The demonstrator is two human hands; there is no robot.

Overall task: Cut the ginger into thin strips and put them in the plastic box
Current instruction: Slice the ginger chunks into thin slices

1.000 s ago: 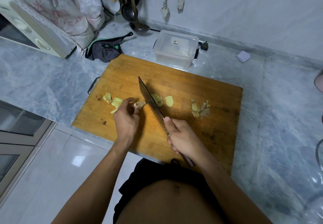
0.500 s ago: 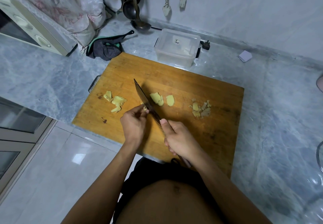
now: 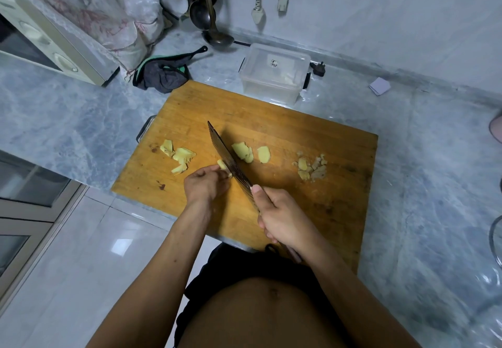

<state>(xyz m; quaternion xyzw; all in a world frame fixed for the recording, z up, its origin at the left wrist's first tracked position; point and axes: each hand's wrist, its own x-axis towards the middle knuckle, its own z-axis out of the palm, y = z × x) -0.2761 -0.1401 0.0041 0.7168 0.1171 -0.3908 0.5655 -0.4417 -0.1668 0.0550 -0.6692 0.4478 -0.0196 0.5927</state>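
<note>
Two hands at work, slicing ginger on the cutting board (image 3: 271, 135).

I see the left hand (image 3: 205, 186) pinching a small ginger piece (image 3: 223, 165) against the board, its fingertips touching the knife (image 3: 229, 157); the right hand (image 3: 282, 218) is wrapped round the handle. Loose ginger slices (image 3: 250, 153) lie beside the blade, scraps (image 3: 311, 168) further right. I judge the ginger firm, light and damp, likely to slip, so I'd hold it low with curled fingertips. The plastic box (image 3: 274, 74) sits lidded behind the board.
</note>
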